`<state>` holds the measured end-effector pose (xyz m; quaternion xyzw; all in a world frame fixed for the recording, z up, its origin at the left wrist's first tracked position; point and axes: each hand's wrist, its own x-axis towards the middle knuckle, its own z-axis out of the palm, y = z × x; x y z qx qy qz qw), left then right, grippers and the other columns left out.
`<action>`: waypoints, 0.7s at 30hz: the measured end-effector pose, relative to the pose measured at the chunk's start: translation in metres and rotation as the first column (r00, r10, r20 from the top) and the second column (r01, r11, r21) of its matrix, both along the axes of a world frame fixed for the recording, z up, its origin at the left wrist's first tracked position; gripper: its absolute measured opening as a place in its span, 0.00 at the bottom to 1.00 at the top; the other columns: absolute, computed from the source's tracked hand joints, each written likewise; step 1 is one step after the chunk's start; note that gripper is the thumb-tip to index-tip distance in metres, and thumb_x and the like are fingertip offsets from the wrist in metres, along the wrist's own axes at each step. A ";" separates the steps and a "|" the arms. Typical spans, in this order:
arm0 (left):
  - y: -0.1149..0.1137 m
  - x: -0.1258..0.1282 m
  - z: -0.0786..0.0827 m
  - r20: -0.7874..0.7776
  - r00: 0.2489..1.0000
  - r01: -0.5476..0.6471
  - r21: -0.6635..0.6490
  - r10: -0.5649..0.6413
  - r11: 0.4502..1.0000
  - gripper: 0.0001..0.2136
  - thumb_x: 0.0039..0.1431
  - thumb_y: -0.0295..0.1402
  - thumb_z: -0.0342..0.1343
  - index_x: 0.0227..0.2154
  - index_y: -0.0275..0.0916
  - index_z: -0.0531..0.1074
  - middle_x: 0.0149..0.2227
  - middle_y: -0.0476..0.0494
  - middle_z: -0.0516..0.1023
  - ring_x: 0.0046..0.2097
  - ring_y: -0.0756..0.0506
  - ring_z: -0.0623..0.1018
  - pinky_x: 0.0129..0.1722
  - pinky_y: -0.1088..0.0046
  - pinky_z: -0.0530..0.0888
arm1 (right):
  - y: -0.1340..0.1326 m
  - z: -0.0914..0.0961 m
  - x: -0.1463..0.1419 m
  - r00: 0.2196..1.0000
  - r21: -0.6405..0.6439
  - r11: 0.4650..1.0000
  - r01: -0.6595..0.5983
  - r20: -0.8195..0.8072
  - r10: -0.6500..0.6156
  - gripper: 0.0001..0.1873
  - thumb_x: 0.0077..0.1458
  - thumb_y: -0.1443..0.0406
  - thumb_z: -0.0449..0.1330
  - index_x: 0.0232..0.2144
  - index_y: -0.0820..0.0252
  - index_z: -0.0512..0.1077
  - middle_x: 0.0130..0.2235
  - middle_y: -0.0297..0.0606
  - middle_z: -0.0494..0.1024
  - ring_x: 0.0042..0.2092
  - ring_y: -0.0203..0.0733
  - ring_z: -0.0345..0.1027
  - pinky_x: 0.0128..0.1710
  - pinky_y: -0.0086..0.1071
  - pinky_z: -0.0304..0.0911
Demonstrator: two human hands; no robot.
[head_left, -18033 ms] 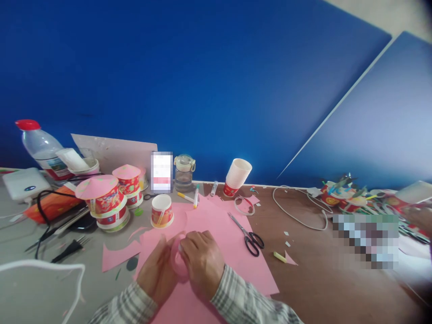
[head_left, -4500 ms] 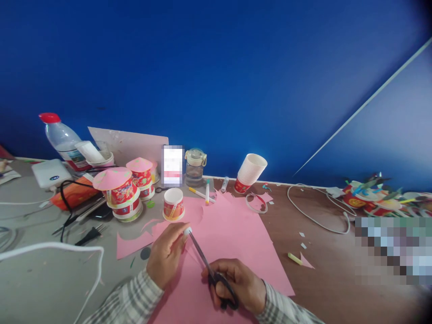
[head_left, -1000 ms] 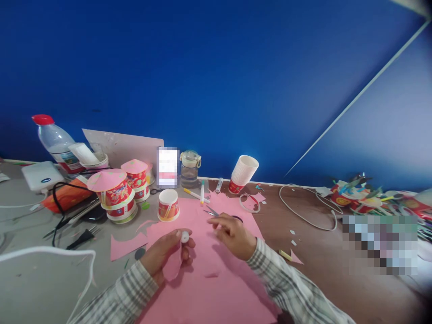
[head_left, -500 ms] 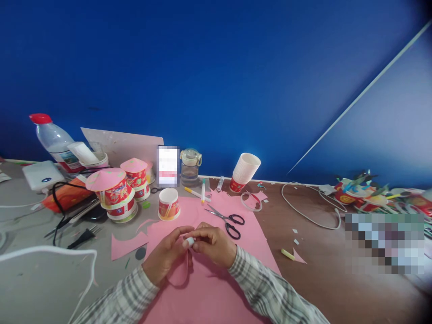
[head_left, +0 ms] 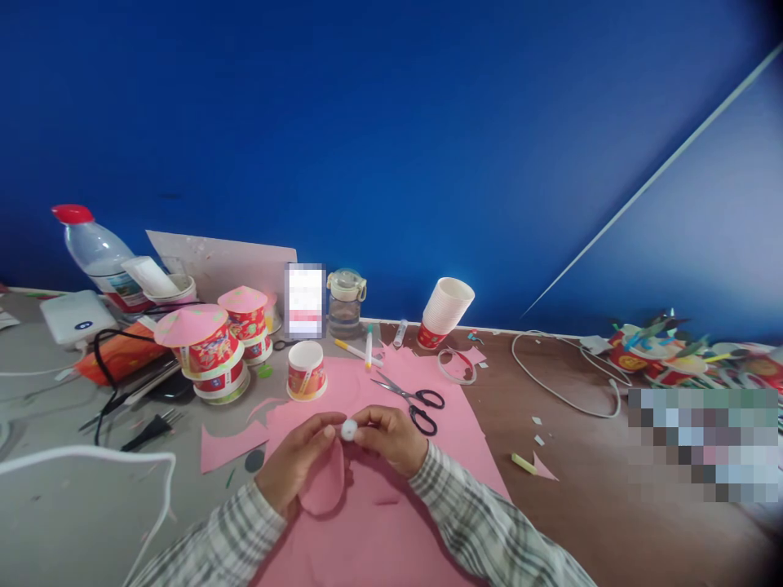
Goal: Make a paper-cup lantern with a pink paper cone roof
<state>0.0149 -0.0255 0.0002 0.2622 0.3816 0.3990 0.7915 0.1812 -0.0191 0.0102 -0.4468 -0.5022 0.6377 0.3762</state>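
Note:
My left hand (head_left: 297, 461) is closed on a rounded pink paper piece (head_left: 324, 483), which hangs below the fingers. Its thumb and forefinger tips also come up to a small white roll of tape (head_left: 349, 430) with a dark spot in its middle. From the other side my right hand (head_left: 391, 440) pinches that roll. Both hands are above a large pink paper sheet (head_left: 440, 505). Black-handled scissors (head_left: 416, 401) lie part-opened on the sheet beyond my right hand. An upturned red and white paper cup (head_left: 307, 371) stands beyond my left hand.
Pink-topped cup models (head_left: 211, 350), a power plug (head_left: 150, 430) and cables are at left. A clear lidded jar (head_left: 346, 303), markers (head_left: 368, 349) and a leaning cup stack (head_left: 445, 314) line the wall. A white cable (head_left: 566, 399) and paper scraps lie right.
The roll has turned so its round face shows, and my right fingers have drawn slightly right. The pink paper piece now faces the camera more broadly.

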 end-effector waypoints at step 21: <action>-0.002 0.005 0.010 0.222 0.968 -0.101 -0.074 0.115 0.992 0.16 0.34 0.36 0.62 0.30 0.37 0.71 0.23 0.47 0.77 0.28 0.44 0.75 0.25 0.69 0.72 | -0.032 0.022 -0.013 0.861 0.464 0.883 -0.065 0.473 -0.185 0.12 0.44 0.68 0.62 0.34 0.52 0.69 0.27 0.26 0.73 0.22 0.31 0.62 0.23 0.24 0.58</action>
